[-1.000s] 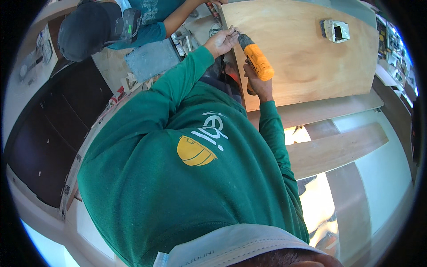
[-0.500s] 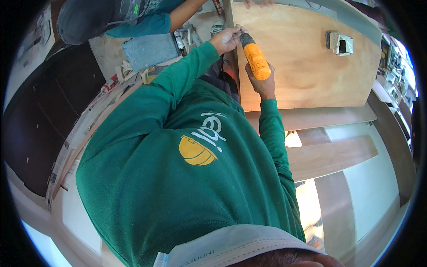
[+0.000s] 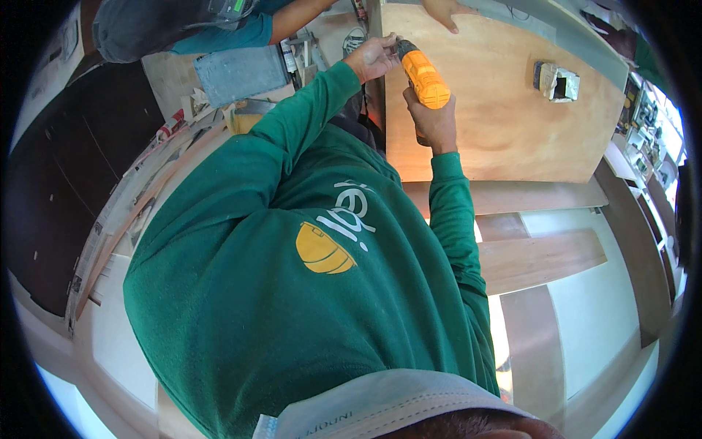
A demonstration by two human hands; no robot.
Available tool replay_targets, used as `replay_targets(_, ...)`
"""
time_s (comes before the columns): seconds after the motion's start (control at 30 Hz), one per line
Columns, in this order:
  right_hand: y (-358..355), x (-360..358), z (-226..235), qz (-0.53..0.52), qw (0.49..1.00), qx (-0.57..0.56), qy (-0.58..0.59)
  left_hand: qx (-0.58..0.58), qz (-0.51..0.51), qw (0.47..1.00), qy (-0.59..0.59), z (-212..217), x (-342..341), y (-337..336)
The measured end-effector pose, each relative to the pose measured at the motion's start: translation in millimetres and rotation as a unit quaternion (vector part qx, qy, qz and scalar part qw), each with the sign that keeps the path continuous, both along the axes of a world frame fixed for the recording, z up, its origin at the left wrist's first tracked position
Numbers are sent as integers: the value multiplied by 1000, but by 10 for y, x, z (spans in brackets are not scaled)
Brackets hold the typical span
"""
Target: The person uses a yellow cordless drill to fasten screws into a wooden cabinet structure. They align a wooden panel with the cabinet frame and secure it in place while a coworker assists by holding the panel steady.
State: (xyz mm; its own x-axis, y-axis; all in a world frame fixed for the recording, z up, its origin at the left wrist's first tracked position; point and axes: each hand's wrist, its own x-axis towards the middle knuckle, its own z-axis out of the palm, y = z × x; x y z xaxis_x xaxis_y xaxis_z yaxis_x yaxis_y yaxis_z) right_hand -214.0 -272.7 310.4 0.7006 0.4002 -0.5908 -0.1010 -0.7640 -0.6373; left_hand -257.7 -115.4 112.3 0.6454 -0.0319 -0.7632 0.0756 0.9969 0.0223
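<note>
My right hand [image 3: 433,123] is wrapped round the grip of an orange cordless drill [image 3: 425,79], its dark chuck directed away from me at the left edge of a light plywood panel [image 3: 497,110]. Right beside the chuck, my left hand [image 3: 374,58] has its fingertips pinched together at the panel's edge; whatever they hold is too small to make out. The drill's tip is partly hidden by these fingers. On the panel's right part sits a small box-like piece [image 3: 557,82] with a dark square opening.
Another person's hand [image 3: 443,12] rests at the panel's far edge. At the far left leans a person in a teal sleeve [image 3: 227,36], near a blue-grey board [image 3: 241,74]. Wooden planks [image 3: 541,260] lie at right. A dark panel [image 3: 73,183] stands at left.
The drill and my right hand have moved slightly away from me. My left hand stays near the chuck. The other person's hand reaches farther onto the panel.
</note>
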Motion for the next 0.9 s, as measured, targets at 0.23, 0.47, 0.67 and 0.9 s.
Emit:
replay_targets(0.23, 313, 241, 99, 34, 999, -30, -9, 89, -19, 996, -23, -2, 116, 83)
replay_targets(0.47, 431, 386, 12, 32, 998, -44, 24, 158, -14, 986, -59, -436, 177, 35)
replay_targets(0.67, 530, 487, -21, 34, 996, -71, 48, 136, -16, 991, -4, -400, 273, 86)
replay_targets(0.9, 569, 554, 1, 52, 995, -69, 44, 121, 16, 991, 58, -230, 398, 49)
